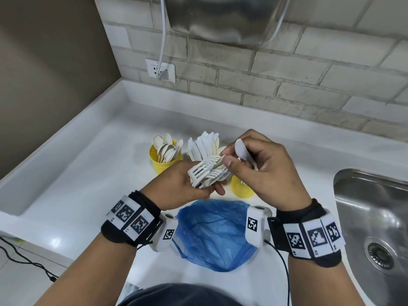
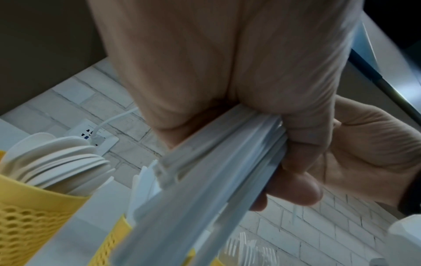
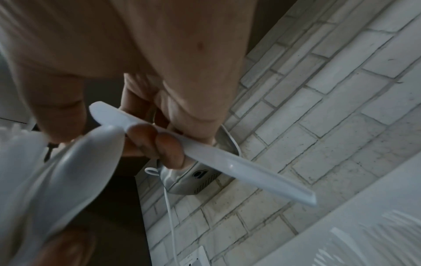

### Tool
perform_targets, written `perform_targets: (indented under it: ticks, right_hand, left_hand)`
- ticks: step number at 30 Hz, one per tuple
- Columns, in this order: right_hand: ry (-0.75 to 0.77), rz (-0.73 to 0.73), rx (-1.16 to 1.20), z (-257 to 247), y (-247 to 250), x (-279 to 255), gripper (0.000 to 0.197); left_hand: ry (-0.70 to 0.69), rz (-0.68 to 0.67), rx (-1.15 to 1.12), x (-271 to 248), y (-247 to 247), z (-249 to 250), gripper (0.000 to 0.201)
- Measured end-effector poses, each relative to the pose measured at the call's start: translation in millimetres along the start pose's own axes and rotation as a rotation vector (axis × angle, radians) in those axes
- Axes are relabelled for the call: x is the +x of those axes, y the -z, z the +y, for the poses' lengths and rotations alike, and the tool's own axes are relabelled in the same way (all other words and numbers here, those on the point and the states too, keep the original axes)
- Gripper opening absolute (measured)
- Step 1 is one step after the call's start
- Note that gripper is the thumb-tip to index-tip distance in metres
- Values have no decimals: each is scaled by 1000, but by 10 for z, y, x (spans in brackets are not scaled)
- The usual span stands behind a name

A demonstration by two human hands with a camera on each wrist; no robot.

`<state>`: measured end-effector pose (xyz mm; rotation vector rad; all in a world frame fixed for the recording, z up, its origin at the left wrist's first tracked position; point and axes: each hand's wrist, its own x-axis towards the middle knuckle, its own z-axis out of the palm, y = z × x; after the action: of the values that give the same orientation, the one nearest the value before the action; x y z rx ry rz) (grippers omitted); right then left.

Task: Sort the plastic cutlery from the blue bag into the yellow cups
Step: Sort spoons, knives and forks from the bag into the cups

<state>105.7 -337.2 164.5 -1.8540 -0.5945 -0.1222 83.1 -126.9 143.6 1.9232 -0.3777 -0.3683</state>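
My left hand grips a bundle of white plastic forks above the counter; their handles run through its curled fingers. My right hand holds a white knife under its curled fingers, while its thumb and forefinger pinch a white piece at the bundle's tip. That piece is blurred. A yellow cup holds spoons. Knives stand behind the hands, their cup hidden. A third yellow cup stands under my right hand. The blue bag lies open near me.
A steel sink is set into the white counter at the right. A brick-tiled wall with a socket and a white cable runs behind. A raised ledge borders the counter's left and back.
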Motion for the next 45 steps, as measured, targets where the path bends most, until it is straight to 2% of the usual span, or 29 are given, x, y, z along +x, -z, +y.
perform_targets:
  ticks: [7,16,20,23,26,30,33,36,38,41,43,45]
  right_hand:
    - [29,-60,-44,25,1,14,7]
    - [29,160,106,113,-61,50,18]
    - [-3,308,231,99,-137,72,11]
    - [-21,240,316,106,-138,60,16]
    - [-44,164,302,131,-109,44,17]
    - [-67,285,270,132,-146,41,14]
    - [-80,348,230,136,-189,54,21]
    - [-88,326,258,110,-198,58,16]
    - [-105,258,324,81,-187,56,9]
    - [-140,156,313,78,-166,59,25]
    - [-124,160,271,93,-175,63,27]
    - [-122,239,252,107,-203,71,26]
  left_hand:
    - [31,-12,-6,-33,-4,17,25]
    - [32,-12,15,-33,5,-26,20]
    - [21,-23,20,-24,13,-45,22]
    - [11,-27,-4,-23,18,-55,20]
    - [3,-26,-15,-29,27,-63,19]
    - [7,-29,-7,-24,17,-74,16]
    - [7,-37,-8,-24,12,-75,15]
    - [-9,-46,-20,-34,6,-55,18]
    - [-18,-52,-32,-36,3,-45,21]
    - [-25,-63,-36,-33,-1,-47,20]
    - [-32,-70,-44,-30,3,-60,19]
    - [-37,-65,-39,-31,2,-64,20]
